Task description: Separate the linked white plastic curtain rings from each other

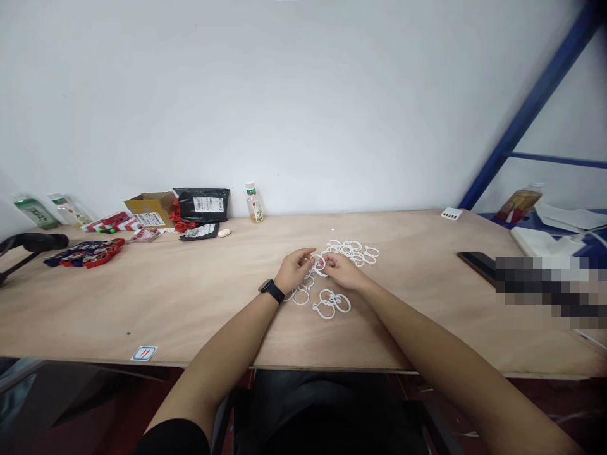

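Note:
White plastic rings, shaped like shower curtain rings, lie about my hands. My left hand (293, 269), with a black watch on its wrist, pinches a white ring (322, 258) from the left side. From the right, the fingers of my right hand (347, 270) close on the same ring; its lower part is partly hidden by the fingertips. Just behind my right hand spreads a loose pile of white rings (368, 258). A few more rings (300, 304) lie partly under my left hand. Closer to me is a small linked-looking cluster of rings (326, 317).
On the left stand an open cardboard box (150, 208), black parcels (203, 205) and red and blue packets (90, 253). A bottle (255, 203) is by the wall. To the right are a phone (477, 262), a white power strip (451, 214) and a blue frame (526, 104).

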`<state>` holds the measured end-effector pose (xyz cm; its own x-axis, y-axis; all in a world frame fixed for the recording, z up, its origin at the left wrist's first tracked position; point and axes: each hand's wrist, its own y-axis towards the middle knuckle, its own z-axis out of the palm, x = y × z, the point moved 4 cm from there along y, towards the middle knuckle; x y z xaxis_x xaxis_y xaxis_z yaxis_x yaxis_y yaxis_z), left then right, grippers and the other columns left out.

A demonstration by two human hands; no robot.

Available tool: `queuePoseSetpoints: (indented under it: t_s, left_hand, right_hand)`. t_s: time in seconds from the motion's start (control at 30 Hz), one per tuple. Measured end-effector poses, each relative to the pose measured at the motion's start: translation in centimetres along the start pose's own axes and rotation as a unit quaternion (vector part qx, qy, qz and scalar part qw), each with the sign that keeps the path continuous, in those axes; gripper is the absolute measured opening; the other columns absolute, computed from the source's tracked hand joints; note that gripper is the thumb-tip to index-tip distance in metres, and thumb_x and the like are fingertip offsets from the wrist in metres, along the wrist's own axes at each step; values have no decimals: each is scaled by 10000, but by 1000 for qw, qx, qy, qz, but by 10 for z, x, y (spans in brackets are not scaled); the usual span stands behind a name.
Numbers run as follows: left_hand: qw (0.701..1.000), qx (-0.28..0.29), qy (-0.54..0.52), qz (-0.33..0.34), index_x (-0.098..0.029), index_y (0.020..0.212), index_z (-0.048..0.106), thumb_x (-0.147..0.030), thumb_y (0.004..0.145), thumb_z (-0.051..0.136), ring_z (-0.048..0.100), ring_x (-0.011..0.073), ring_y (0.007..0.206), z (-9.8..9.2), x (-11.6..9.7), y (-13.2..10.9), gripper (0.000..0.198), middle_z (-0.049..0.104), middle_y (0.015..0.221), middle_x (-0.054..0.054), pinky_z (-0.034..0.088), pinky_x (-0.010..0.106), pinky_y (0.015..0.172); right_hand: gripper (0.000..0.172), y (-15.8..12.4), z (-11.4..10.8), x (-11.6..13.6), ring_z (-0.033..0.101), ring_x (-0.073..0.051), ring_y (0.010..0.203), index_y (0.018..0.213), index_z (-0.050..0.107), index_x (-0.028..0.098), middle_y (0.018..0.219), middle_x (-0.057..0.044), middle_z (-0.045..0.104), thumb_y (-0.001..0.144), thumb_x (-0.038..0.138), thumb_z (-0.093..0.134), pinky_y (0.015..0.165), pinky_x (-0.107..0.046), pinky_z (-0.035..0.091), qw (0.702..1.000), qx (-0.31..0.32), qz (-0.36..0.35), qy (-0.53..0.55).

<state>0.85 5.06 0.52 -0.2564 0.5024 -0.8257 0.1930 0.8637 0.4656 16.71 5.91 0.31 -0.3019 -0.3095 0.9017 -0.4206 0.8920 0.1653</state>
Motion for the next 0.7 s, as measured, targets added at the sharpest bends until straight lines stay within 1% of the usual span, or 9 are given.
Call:
queuePoseSetpoints:
  t_s: [0.1,0.17,0.3,0.37,0.43,0.5,0.57,0.63,0.7]
  left_hand:
    - [999,-2,33,15,-149,969,694,-296,832,617,601,116,724,0,-2,0,216,666,908,72,486,230,664]
    - [1000,-3,24,0,-142,891,695,-326,823,628,612,128,737,1,-1,0,207,673,874,73,493,236,669]
    - [998,-18,-43,-50,-125,884,661,-414,821,621,613,125,685,0,3,0,298,681,795,59,491,236,634]
    - [996,-31,-66,-56,-119,859,643,-438,829,602,597,118,652,-1,2,1,324,667,739,48,483,233,615]
    - [996,-51,-58,-52,-118,822,636,-434,834,592,579,114,632,-4,0,2,320,653,714,43,473,232,602]
    - [997,-71,-10,-36,-125,798,652,-401,841,584,580,124,663,-9,-4,2,288,656,750,53,475,244,627]
    - [995,-72,73,-17,-144,816,688,-331,847,568,594,144,738,-12,-7,2,225,671,821,64,485,271,709]
    - [984,-49,173,-11,-178,851,724,-246,825,560,603,175,838,-12,-9,2,179,688,887,63,474,312,822]
    - [967,-9,255,-25,-210,858,745,-189,787,559,600,204,914,-11,-7,0,200,705,925,54,441,353,910]
  right_hand:
    - [136,1,0,-3,465,-97,511,818,589,166,564,53,514,735,272,578,497,-205,323,1000,11,-7,-9]
    - [131,1,0,-5,457,-97,511,823,607,167,563,53,514,736,257,569,495,-205,314,999,12,-12,-32]
    - [92,0,-2,-2,438,-100,506,780,609,176,541,58,496,725,208,544,504,-214,307,995,1,-24,-95]
    - [93,-1,-2,1,445,-105,511,781,611,179,539,57,501,718,191,543,518,-219,315,992,-3,-32,-123]
    - [100,-2,-3,2,459,-110,519,796,617,183,547,53,514,724,194,548,529,-225,321,989,-10,-35,-145]
    - [119,-1,-6,1,467,-115,523,832,623,189,553,51,519,740,211,551,529,-229,320,986,-31,-30,-160]
    - [175,0,-12,-1,480,-121,531,909,626,194,566,50,523,756,234,550,529,-233,326,984,-70,-21,-162]
    - [265,1,-18,-2,494,-130,541,1017,618,190,580,49,528,771,255,545,535,-240,342,982,-108,-18,-153]
    - [338,1,-23,-1,501,-136,546,1103,607,181,592,46,534,786,270,532,549,-251,362,981,-133,-28,-140]
